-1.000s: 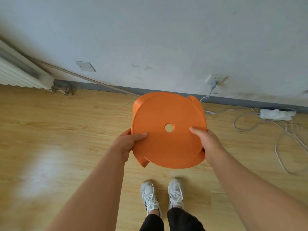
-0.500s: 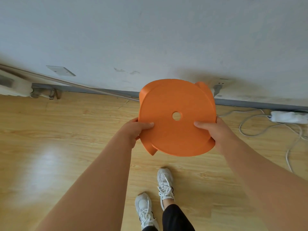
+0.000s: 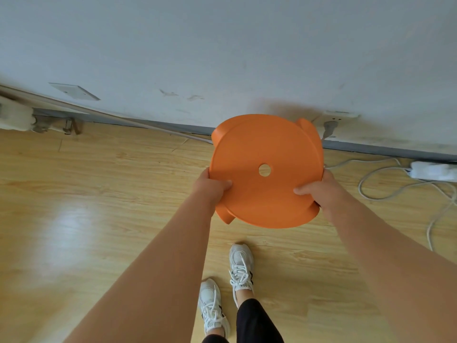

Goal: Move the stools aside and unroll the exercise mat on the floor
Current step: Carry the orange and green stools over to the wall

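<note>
Sliding almost off the left edge since a second ago, the radiator [image 3: 13, 116] is now a blurred white stub, and the wall plate [image 3: 74, 91] has drifted left with it. The feet were side by side a second ago; now the left shoe [image 3: 212, 305] trails and the right shoe [image 3: 241, 263] is a step ahead on the wooden floor [image 3: 99, 194].

The left hand [image 3: 210, 186] grips the seat rim, thumb on top, fingers hidden underneath. Between the hands, the orange stool [image 3: 267, 169] is held up in front of the person with its round seat tilted toward the camera. It is nearer the wall than before, and its far edge now overlaps the baseboard [image 3: 383, 151]. Only stubs of the legs peek out around the seat; the rest is hidden.

The right hand [image 3: 319, 191] clamps the opposite rim the same way. The wall socket [image 3: 333, 117] was clear of the stool earlier and now sits just behind one leg. At far right, the power strip [image 3: 432, 170] is cut off by the frame, with its cables [image 3: 395, 189] looping across the floor.
</note>
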`<state>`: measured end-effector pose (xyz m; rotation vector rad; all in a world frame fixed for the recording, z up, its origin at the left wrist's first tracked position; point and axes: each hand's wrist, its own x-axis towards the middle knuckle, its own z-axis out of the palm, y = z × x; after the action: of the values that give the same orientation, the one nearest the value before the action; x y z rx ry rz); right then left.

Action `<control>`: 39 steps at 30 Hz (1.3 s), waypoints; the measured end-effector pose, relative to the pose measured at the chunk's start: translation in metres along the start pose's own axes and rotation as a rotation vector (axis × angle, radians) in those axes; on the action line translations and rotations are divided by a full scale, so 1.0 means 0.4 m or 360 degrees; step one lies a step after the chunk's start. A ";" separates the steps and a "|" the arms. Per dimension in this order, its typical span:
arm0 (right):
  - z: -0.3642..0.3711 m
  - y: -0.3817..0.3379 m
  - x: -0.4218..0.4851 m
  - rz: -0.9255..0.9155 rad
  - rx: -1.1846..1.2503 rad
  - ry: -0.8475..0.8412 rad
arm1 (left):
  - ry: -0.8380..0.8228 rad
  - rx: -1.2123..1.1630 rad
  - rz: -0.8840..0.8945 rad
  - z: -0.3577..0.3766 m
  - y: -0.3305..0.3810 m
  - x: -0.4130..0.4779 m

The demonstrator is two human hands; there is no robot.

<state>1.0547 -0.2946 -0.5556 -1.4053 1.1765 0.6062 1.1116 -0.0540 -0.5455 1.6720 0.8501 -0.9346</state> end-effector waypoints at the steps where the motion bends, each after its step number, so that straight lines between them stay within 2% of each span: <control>1: 0.007 -0.010 -0.003 -0.0011 -0.0051 0.0048 | 0.0025 0.0057 0.0016 0.000 0.004 -0.005; 3: 0.024 -0.034 -0.015 -0.0071 -0.0297 0.0194 | 0.0055 0.0153 0.0026 0.001 0.016 -0.015; 5: 0.047 -0.055 -0.041 -0.0210 -0.0746 0.0375 | 0.0063 0.0213 0.0024 -0.002 0.029 -0.036; 8: 0.084 -0.068 -0.104 -0.0691 -0.1665 0.0530 | 0.0064 0.0272 0.0053 -0.019 0.033 -0.078; 10: 0.116 -0.068 -0.150 -0.1002 -0.2022 0.0423 | 0.0064 0.0321 0.0076 -0.034 0.025 -0.121; 12: 0.152 -0.068 -0.196 -0.1115 -0.2074 0.0268 | 0.0048 0.0428 0.0074 -0.051 0.015 -0.169; 17: 0.234 -0.066 -0.348 -0.1064 -0.2103 0.0077 | 0.0090 0.0685 0.0170 -0.124 -0.024 -0.318; 21: 0.305 -0.060 -0.499 -0.1297 -0.2357 -0.0023 | 0.0145 0.0698 0.0212 -0.236 -0.100 -0.461; 25: 0.387 -0.046 -0.637 -0.1346 -0.2531 -0.0148 | 0.0270 0.0577 0.0105 -0.382 -0.209 -0.574; 29: 0.530 -0.009 -0.825 -0.1510 -0.2711 -0.0293 | 0.0511 0.0425 0.0038 -0.589 -0.343 -0.695; 35: 0.751 0.112 -1.095 -0.1804 -0.2894 -0.0412 | 0.0772 0.0189 0.0028 -0.859 -0.537 -0.869; 39: 0.917 0.234 -1.277 -0.1970 -0.2988 -0.0503 | 0.0897 0.0139 -0.0049 -1.021 -0.730 -1.001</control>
<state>0.8809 0.2206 -0.2263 -2.8413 -1.1118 0.8857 0.7498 0.3731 -0.2309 2.0418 1.2200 -0.5222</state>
